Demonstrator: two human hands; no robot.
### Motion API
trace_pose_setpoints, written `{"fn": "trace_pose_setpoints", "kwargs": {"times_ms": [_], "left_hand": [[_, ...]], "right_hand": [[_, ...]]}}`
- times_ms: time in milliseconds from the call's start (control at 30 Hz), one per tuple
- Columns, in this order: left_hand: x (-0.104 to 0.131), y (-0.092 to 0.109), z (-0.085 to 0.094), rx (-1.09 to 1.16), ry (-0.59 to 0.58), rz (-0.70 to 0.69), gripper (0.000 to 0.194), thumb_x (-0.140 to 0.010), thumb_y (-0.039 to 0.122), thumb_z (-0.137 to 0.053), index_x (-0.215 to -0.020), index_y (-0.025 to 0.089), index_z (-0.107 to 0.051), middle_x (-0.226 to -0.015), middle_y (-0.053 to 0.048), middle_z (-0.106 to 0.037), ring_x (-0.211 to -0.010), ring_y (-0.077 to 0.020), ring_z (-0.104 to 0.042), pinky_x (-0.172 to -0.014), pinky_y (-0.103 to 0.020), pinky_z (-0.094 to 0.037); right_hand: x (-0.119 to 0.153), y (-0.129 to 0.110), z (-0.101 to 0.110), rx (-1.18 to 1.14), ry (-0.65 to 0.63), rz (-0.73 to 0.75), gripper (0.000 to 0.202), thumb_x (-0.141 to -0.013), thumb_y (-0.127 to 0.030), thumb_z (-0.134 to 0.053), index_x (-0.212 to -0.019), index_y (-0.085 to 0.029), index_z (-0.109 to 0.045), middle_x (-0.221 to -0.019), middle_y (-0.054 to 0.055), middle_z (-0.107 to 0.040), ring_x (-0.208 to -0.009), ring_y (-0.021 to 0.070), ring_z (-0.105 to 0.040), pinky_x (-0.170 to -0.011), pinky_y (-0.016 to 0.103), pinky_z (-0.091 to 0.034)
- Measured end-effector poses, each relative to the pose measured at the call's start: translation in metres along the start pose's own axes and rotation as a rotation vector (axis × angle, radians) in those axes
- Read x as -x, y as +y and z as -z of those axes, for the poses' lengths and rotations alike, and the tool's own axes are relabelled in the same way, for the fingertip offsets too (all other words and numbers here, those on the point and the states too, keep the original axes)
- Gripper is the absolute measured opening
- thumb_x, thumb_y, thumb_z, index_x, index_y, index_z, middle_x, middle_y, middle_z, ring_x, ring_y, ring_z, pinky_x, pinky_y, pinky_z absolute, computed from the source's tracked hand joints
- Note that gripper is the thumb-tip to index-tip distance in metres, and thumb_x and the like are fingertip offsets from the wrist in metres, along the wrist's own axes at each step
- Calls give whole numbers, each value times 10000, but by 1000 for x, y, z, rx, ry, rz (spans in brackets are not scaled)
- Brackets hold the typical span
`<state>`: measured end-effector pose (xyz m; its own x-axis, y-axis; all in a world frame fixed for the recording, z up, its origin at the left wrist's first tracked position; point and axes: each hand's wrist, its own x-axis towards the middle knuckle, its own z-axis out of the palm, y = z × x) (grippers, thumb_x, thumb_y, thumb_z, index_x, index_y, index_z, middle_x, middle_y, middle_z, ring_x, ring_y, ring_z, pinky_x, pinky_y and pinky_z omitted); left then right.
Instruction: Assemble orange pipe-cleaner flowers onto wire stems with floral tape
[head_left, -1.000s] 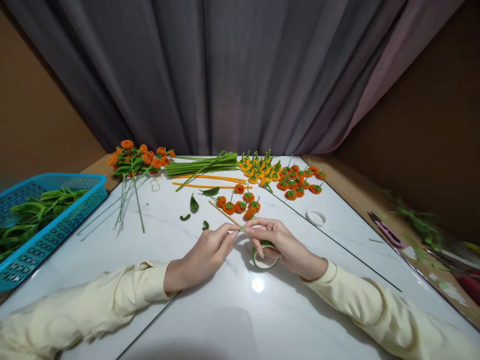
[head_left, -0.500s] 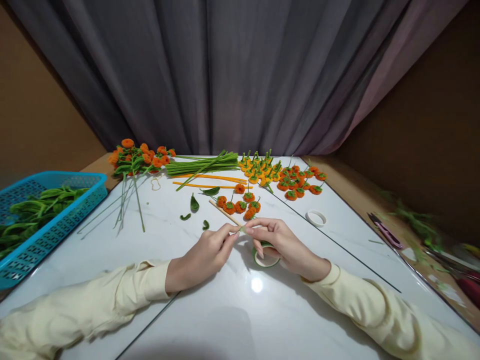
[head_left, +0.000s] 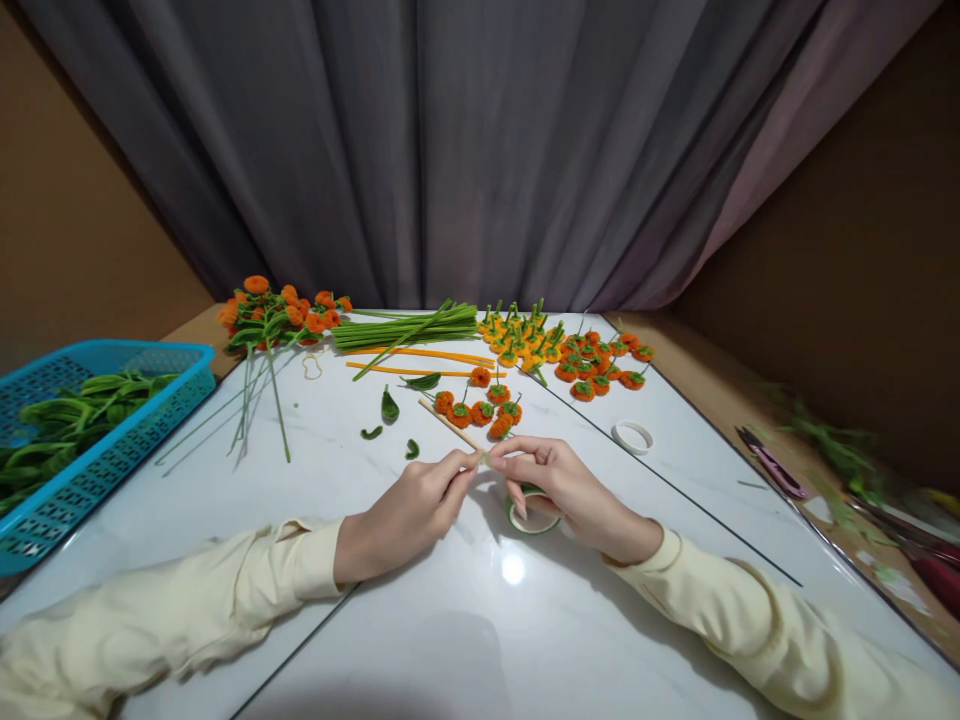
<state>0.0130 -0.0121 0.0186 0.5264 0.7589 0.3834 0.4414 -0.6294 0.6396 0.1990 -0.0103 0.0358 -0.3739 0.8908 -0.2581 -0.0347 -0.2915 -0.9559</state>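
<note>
Fingertips of both hands meet at the middle of the table. My left hand (head_left: 420, 505) is closed in a pinch on the near end of a thin wooden stick (head_left: 451, 426), which slants away to the upper left. My right hand (head_left: 562, 490) pinches a small pale green strip of tape (head_left: 485, 460) at that same end. A roll of green tape (head_left: 534, 526) is under the right hand's curled fingers; whether they hold it or it rests on the table I cannot tell. Just beyond the fingertips lie several orange fuzzy flower heads (head_left: 482, 412) with green backs.
At left stands a blue basket (head_left: 112, 430) of green leaves. Along the back lie orange flowers on stems (head_left: 300, 310), green pipe cleaners (head_left: 409, 330), yellow flower heads (head_left: 517, 340) and more orange heads (head_left: 592, 365). A white tape ring (head_left: 632, 437) and pink-handled scissors (head_left: 772, 462) lie right.
Almost nothing differs. Both hands stay pinched at the stick's end, with only a very slight shift of the fingers.
</note>
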Motion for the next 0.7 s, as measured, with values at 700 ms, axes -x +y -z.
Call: {"fn": "trace_pose_setpoints", "kwargs": {"times_ms": [700], "left_hand": [[2,-4,-1,98,-43,43,232,-928,186,-364,-1032,144,-567,-538,68,-473,-443,-66,-453,-493,-169,-381]], "right_hand": [[-1,2,0,18,7,-1,348,-749,-378,-678,-974,-114,-646,-445,-26,-514,-395,68,-375,-357,181,-146]]}}
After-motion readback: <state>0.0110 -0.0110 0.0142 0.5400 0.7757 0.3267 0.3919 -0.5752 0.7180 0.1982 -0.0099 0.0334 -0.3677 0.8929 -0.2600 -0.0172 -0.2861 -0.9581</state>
